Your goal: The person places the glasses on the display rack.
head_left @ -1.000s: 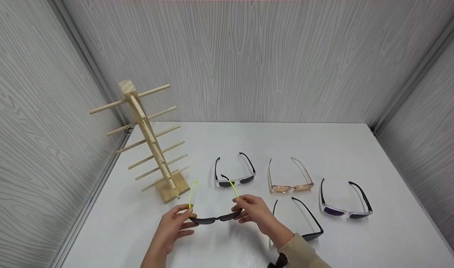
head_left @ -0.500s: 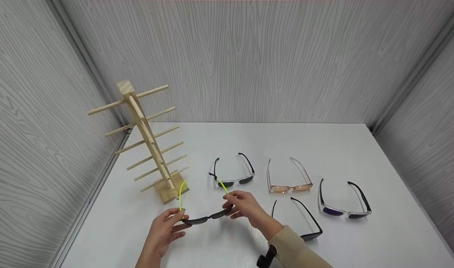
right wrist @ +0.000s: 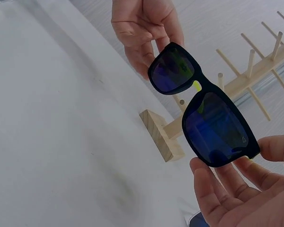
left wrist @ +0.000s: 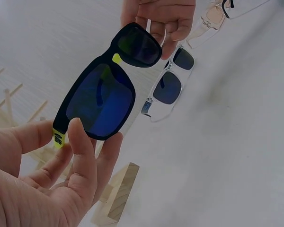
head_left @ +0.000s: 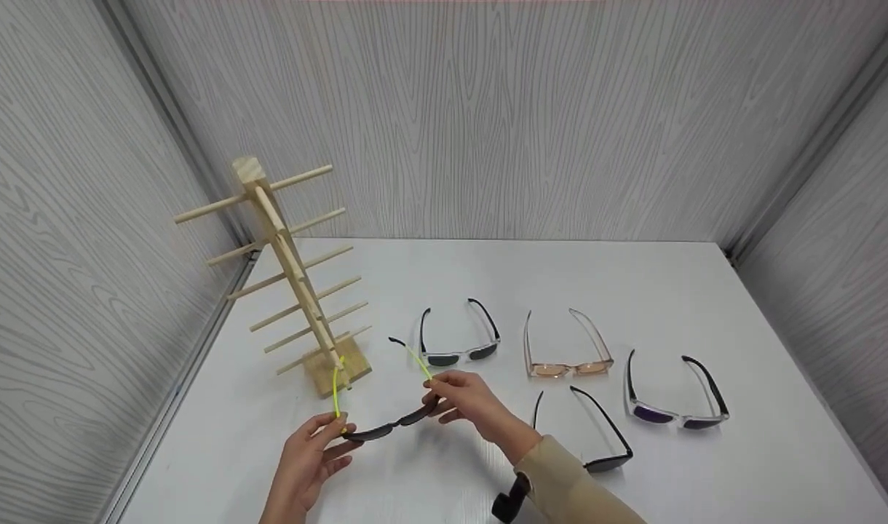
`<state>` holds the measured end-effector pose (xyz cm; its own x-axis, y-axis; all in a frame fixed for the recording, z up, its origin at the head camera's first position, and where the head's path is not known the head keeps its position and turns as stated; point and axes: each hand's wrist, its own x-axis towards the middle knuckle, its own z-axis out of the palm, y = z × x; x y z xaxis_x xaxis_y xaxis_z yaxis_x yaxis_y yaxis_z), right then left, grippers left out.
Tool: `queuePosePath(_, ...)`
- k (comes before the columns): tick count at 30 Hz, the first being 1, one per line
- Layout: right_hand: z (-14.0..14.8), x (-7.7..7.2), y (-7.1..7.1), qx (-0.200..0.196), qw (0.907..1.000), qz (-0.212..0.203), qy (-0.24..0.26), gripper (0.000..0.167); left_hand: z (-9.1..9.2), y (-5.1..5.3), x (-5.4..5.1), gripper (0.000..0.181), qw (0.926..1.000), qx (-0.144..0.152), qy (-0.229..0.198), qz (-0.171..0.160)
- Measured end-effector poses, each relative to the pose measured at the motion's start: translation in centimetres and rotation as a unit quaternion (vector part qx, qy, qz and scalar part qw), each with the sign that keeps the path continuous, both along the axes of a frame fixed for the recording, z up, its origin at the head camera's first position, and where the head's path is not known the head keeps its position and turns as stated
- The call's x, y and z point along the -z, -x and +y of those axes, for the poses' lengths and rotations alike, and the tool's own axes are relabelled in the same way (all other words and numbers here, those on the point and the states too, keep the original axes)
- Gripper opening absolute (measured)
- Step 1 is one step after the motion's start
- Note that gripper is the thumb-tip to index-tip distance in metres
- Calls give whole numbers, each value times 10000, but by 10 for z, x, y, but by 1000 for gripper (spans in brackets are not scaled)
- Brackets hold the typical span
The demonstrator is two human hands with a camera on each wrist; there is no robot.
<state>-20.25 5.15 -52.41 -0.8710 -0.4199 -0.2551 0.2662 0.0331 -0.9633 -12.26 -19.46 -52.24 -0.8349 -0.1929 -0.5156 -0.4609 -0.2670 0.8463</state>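
Black sunglasses (head_left: 377,433) with yellow-green temples and dark bluish lenses are held up between both hands, temples unfolded and pointing away. My left hand (head_left: 303,458) pinches the left hinge corner; in the left wrist view its thumb and fingers grip around a yellow hinge end of the sunglasses (left wrist: 102,97). My right hand (head_left: 473,407) pinches the right corner, and in the right wrist view fingers lie under the lens of the sunglasses (right wrist: 215,127). Just beyond the left temple stands a wooden peg rack (head_left: 295,269), its base (head_left: 353,360) partly behind the temple tip.
On the white table (head_left: 633,284) lie clear-framed sunglasses with black temples (head_left: 462,355), peach-tinted glasses (head_left: 571,368), black glasses (head_left: 610,461) partly behind the right sleeve, and clear-framed purple-lens sunglasses (head_left: 677,417). Grey wood-grain panels (head_left: 488,124) enclose the sides and back.
Both hands have carried the black sunglasses to the left, toward the rack's base. The sunglasses have tilted, their left end now lower in view. The rack and other glasses stay put.
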Motion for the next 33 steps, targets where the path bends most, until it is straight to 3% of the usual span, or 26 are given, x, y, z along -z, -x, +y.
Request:
queuePosePath(16,-28,-2,8,-29,9999,149,-62,24,-15,-3,1,45,9989,-465,-11,92)
queuePosePath(33,-57,-3,29,423,9987,-98,-263,25,-30,12,-3,48,9981,-506,185,289)
